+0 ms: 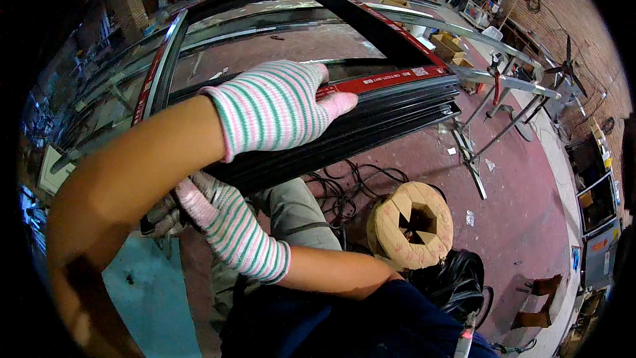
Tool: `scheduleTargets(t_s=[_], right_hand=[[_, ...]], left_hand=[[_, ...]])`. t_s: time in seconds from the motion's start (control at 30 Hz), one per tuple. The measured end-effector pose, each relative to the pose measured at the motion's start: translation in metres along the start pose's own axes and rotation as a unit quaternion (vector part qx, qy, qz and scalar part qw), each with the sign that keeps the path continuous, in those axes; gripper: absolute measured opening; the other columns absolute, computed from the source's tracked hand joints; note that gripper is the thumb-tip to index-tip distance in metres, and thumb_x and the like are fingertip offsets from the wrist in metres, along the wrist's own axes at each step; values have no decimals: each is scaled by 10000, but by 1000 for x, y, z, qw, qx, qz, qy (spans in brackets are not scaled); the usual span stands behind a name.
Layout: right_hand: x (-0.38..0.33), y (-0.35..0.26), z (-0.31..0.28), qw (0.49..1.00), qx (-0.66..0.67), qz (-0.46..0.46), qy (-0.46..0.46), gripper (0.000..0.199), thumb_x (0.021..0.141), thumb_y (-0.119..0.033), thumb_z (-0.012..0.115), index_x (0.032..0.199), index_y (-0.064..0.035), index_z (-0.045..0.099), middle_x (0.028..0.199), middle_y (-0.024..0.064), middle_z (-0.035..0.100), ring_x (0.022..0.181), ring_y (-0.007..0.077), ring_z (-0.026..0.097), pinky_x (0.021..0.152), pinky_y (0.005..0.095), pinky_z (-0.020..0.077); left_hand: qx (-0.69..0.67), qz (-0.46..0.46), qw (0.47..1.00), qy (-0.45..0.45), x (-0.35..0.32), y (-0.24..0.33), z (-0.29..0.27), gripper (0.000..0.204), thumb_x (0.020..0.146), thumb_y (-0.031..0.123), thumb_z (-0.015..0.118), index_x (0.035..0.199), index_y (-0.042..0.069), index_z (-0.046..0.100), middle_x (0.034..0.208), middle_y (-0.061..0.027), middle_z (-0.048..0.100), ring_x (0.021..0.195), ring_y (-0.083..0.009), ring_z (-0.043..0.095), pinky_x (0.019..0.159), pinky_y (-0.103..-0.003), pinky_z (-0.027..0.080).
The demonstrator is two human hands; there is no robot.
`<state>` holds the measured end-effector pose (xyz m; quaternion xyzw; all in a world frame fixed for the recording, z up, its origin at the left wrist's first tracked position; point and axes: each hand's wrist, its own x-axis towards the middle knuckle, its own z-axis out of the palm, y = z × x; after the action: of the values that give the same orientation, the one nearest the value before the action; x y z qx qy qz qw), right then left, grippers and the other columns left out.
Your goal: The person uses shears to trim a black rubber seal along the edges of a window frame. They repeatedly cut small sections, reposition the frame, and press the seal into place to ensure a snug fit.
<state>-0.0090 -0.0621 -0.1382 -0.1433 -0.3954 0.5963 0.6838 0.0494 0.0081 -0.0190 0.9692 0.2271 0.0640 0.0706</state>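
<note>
Black metal window frames (pixel 404 59) lie stacked before me, with red printed tape along the top one's sides. My left hand (pixel 275 109), in a pink, green and white striped knit glove, is closed over the near bar of the top frame. Its thumb lies on the near side and its fingers reach over the inner side. Lower down, my right hand (pixel 238 225) wears a matching glove and crosses leftward under my left forearm. Its fingers are closed by the stack's near left corner, around or against something dark that I cannot make out.
On the reddish floor (pixel 510 179) stands a paper-wrapped roll (pixel 414 225), beside black cables (pixel 344 192) and a black plastic bag (pixel 457 285). Metal rack bars (pixel 510 83) reach right, with red-handled pliers (pixel 495 79) on one. A light-blue sheet (pixel 152 292) lies at lower left.
</note>
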Motion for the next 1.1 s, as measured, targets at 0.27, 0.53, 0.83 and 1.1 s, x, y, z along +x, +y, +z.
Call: scheduleTargets(t_s=[0.27, 0.53, 0.83, 1.1], right_hand=[[4, 13, 8, 983, -133, -111, 62, 377, 1036, -297, 537, 1247, 10, 590, 1178, 94, 661, 1112, 185, 582, 1003, 342, 420], [3, 6, 4, 986, -130, -81, 64, 347, 1034, -278, 544, 1211, 13, 613, 1135, 71, 670, 1080, 151, 578, 984, 330, 430], [5, -2, 10, 990, -120, -59, 42, 393, 1033, -312, 543, 1224, 27, 598, 1104, 48, 664, 1021, 134, 573, 947, 321, 446], [9, 2, 12, 998, -41, -31, 44, 440, 1048, -298, 517, 1332, 36, 540, 1162, 60, 646, 1044, 113, 569, 964, 295, 440]], left_hand=[[74, -46, 996, -30, -10, 5, -8, 713, 986, 559, 423, 1252, -84, 577, 1119, -292, 662, 1040, -401, 660, 925, -457, 506], [52, 2, 999, -12, -2, 1, -3, 759, 950, 617, 472, 1207, -84, 609, 979, -300, 682, 938, -411, 679, 867, -464, 526], [49, -42, 997, -47, 3, 4, -7, 851, 929, 663, 459, 1308, -94, 551, 1175, -303, 644, 1105, -403, 634, 997, -423, 477], [-4, -38, 995, -90, -10, -8, -18, 753, 921, 642, 530, 1209, -47, 620, 1088, -288, 670, 1038, -397, 654, 935, -428, 496]])
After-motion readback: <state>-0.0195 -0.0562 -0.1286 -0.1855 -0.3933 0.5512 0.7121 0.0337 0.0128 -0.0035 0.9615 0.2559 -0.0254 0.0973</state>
